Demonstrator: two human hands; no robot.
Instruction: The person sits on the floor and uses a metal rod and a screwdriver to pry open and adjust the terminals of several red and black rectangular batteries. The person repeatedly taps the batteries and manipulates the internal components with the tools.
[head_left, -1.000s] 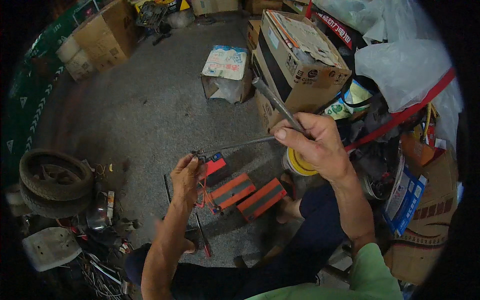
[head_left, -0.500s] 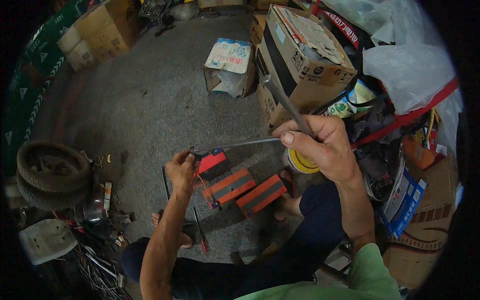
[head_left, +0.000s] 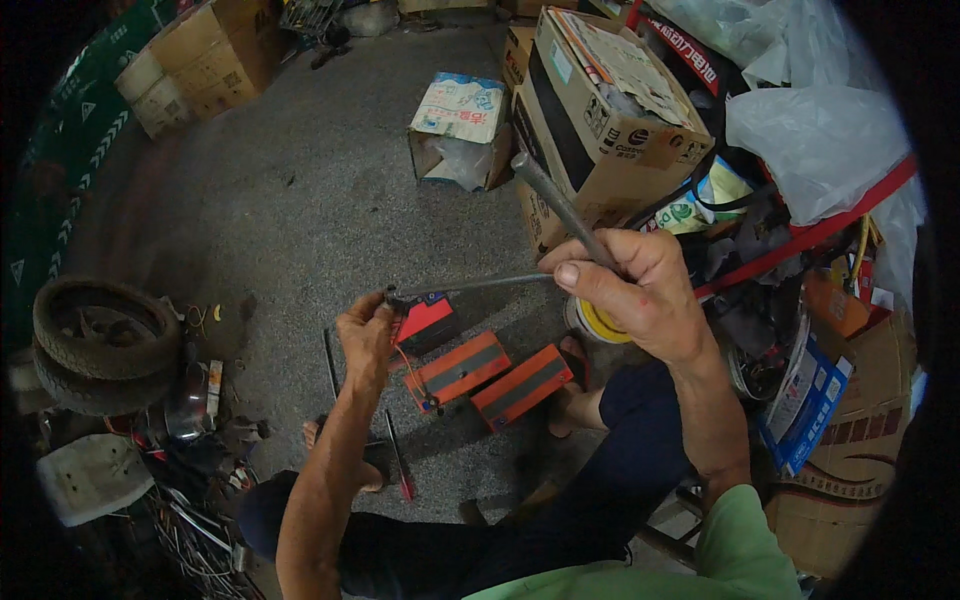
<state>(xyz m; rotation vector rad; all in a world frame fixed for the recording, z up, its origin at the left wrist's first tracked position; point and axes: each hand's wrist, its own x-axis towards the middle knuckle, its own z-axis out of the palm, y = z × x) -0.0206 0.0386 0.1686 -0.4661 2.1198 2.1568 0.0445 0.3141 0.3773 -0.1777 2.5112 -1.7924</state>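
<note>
My right hand is closed round a long grey metal T-handle wrench. Its thicker bar sticks up past my fingers to the far left, while the thinner shaft runs leftward to my other hand. At the shaft's end, my left hand has its fingertips pinched round the tip; a small dark piece shows there, too small to name. Below the wrench, a red and black battery and two orange batteries with dark stripes rest on the floor. A thin wire lies beside them, near my left wrist.
A red-handled screwdriver lies between my feet. Two stacked tyres and a heap of metal parts are at left. Cardboard boxes, plastic bags and a yellow-rimmed tub crowd the right.
The thick bar's free end has tilted slightly to the left. Both hands have shifted only a little and keep their grip.
</note>
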